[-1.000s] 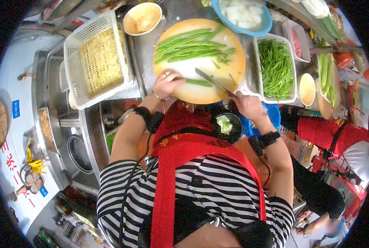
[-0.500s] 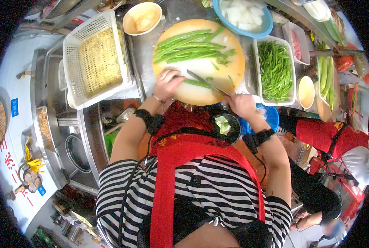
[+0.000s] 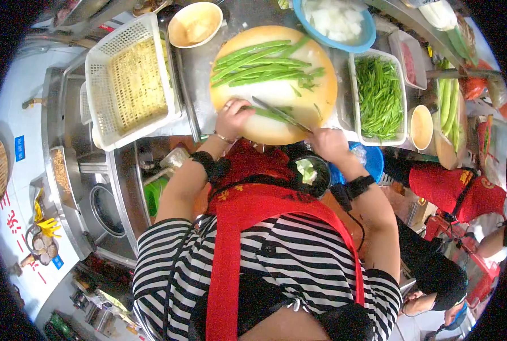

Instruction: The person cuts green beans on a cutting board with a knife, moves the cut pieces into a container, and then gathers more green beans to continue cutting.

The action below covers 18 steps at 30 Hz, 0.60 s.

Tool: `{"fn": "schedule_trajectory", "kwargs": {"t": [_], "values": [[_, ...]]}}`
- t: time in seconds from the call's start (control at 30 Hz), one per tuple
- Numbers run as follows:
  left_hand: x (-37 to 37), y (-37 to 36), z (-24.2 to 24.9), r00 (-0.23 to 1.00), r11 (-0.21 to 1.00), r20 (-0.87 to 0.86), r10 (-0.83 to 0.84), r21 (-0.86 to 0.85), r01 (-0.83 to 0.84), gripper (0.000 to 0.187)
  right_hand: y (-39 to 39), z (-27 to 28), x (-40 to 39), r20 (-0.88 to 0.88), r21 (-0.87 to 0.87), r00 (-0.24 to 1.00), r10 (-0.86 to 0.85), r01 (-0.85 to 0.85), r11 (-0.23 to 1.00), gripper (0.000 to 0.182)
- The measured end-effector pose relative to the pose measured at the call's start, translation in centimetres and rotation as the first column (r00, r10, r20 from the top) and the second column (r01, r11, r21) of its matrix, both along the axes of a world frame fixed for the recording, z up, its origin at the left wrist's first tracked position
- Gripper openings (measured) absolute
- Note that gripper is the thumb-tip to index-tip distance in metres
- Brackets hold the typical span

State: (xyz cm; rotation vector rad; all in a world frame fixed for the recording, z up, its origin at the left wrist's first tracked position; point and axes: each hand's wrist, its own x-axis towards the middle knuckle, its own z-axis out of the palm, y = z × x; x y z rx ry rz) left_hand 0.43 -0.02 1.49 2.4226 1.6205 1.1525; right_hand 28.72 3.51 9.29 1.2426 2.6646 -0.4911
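Observation:
My right hand (image 3: 328,144) grips the handle of a kitchen knife (image 3: 277,112), its blade slanting up and left across the lower part of a round cutting board (image 3: 253,40). Curled close to the blade, my left hand (image 3: 234,118) holds down a few green beans (image 3: 269,115), mostly hidden by the fingers and the knife. Farther up the board lies a row of whole long green beans (image 3: 259,65). Small cut bits are scattered at the board's right side.
A white perforated basket (image 3: 171,108) and a cream bowl (image 3: 177,25) stand left. To the right are a blue bowl of white pieces (image 3: 373,34), a tray of sliced green beans (image 3: 378,94) and a yellow bowl (image 3: 421,128). A co-worker in red (image 3: 435,182) is at right.
My left hand has shifted slightly right, and the knife has moved a little left toward it. At the right, the co-worker's arms have changed position.

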Motion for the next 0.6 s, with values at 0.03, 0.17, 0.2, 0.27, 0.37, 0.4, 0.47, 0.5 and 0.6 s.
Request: {"fn": "schedule_trajectory", "kwargs": {"t": [0.03, 0.17, 0.2, 0.27, 0.37, 0.4, 0.47, 0.5, 0.6], "values": [[0.4, 0.0, -0.1, 1.000, 1.000, 0.015, 0.010, -0.009, -0.010, 0.019, -0.1, -0.6, 0.2, -0.001, -0.002, 1.000, 0.001, -0.001, 1.000, 0.022], [0.8, 0.0, -1.4, 0.999, 1.000, 0.024, 0.021, 0.019, -0.021, 0.017, -0.7, -1.8, 0.1, -0.033, 0.033, 0.999, -0.021, 0.022, 0.999, 0.025], [0.6, 0.2, -1.3, 1.000, 0.999, 0.020, 0.023, 0.026, -0.024, 0.017, -0.5, -1.8, -0.3, -0.034, 0.040, 0.998, -0.054, 0.055, 0.998, 0.026], [0.4, -0.5, -1.0, 0.996, 0.996, 0.018, 0.088, -0.028, -0.088, 0.017, -0.3, -1.1, -0.2, 0.006, 0.019, 1.000, -0.030, 0.030, 0.999, 0.026], [0.2, -0.7, -0.1, 0.992, 0.992, 0.010, 0.126, -0.015, -0.126, 0.012, -0.6, -0.9, -0.2, -0.067, 0.010, 0.997, -0.043, 0.044, 0.999, 0.026], [0.3, -0.8, -0.5, 0.992, 0.992, 0.012, 0.124, -0.016, -0.124, 0.012, -0.7, -1.7, -0.6, -0.031, 0.046, 0.999, -0.021, 0.023, 0.999, 0.025], [0.1, -0.4, -1.3, 0.992, 0.992, 0.017, 0.124, -0.028, -0.123, 0.012, -0.1, -2.2, -0.7, 0.001, 0.094, 1.000, 0.003, -0.003, 0.996, 0.025], [0.1, -0.5, -1.3, 0.992, 0.992, 0.016, 0.122, -0.030, -0.122, 0.012, 0.0, -1.3, -0.6, 0.017, 0.070, 1.000, 0.010, -0.011, 0.997, 0.025], [0.3, -0.6, -1.3, 0.996, 0.996, 0.031, 0.080, -0.028, -0.079, 0.013, -0.2, 0.4, -0.7, 0.012, 0.028, 0.999, -0.032, 0.032, 0.999, 0.026]]}}
